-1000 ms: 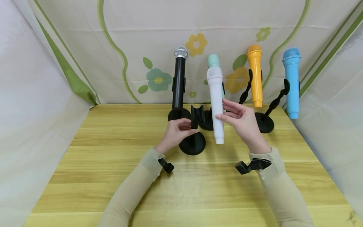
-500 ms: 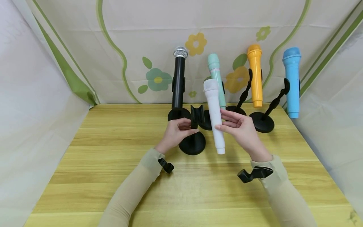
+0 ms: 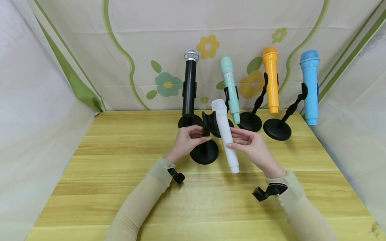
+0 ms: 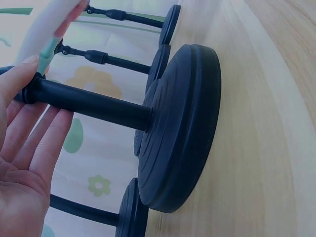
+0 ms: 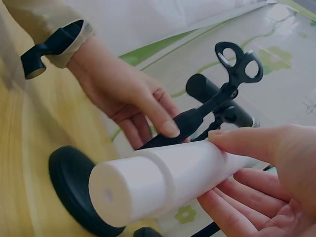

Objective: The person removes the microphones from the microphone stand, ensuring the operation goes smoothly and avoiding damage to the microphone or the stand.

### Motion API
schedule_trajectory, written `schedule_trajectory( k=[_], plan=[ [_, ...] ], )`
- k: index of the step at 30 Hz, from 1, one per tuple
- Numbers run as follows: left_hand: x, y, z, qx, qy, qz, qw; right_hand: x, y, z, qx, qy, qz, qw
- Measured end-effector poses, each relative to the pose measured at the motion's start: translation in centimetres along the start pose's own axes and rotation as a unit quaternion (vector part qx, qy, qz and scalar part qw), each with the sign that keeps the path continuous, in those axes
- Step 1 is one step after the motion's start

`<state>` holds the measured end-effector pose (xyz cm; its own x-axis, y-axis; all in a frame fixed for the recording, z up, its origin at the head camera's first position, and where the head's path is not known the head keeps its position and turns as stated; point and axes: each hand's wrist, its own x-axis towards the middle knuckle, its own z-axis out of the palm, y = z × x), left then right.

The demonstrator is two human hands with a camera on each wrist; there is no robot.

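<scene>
My left hand [image 3: 188, 139] grips the pole of a black microphone stand [image 3: 205, 152], thumb on one side and fingers on the other. Its round base is on the table, and its clip [image 5: 239, 64] holds nothing. Between thumb and fingers, my right hand [image 3: 254, 149] holds a white microphone [image 3: 225, 135], tilted with its head up and to the left. In the head view the microphone's upper part is right beside the stand's clip. The left wrist view shows the stand's pole [image 4: 94, 103] in my fingers, with the white microphone [image 4: 47, 29] at the top left.
Behind stand a black microphone [image 3: 189, 87] with a silver head, a mint green microphone [image 3: 231, 90], an orange one [image 3: 272, 80] and a blue one [image 3: 310, 87], each in a black stand. A floral curtain [image 3: 126, 83] rises behind the wooden table [image 3: 99, 160].
My right hand has lowered the white microphone toward me and tilted it, bringing it closer to the held stand's clip and uncovering the mint green microphone. My left hand stays put.
</scene>
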<state>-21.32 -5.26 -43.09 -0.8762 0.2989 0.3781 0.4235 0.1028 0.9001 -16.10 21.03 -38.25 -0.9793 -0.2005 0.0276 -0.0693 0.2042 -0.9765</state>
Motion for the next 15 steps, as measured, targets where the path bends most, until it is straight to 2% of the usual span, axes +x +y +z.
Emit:
schedule_trajectory(
  k=[7, 15],
  plan=[
    [-0.1, 0.0, -0.1, -0.002, -0.006, 0.002, 1.0000, 0.2, 2.0, -0.3, -0.025, 0.005, 0.031, 0.9992],
    [-0.1, 0.1, -0.1, -0.004, -0.006, -0.001, 1.0000, 0.2, 4.2, -1.3, -0.036, 0.004, 0.046, 0.9983]
  ],
)
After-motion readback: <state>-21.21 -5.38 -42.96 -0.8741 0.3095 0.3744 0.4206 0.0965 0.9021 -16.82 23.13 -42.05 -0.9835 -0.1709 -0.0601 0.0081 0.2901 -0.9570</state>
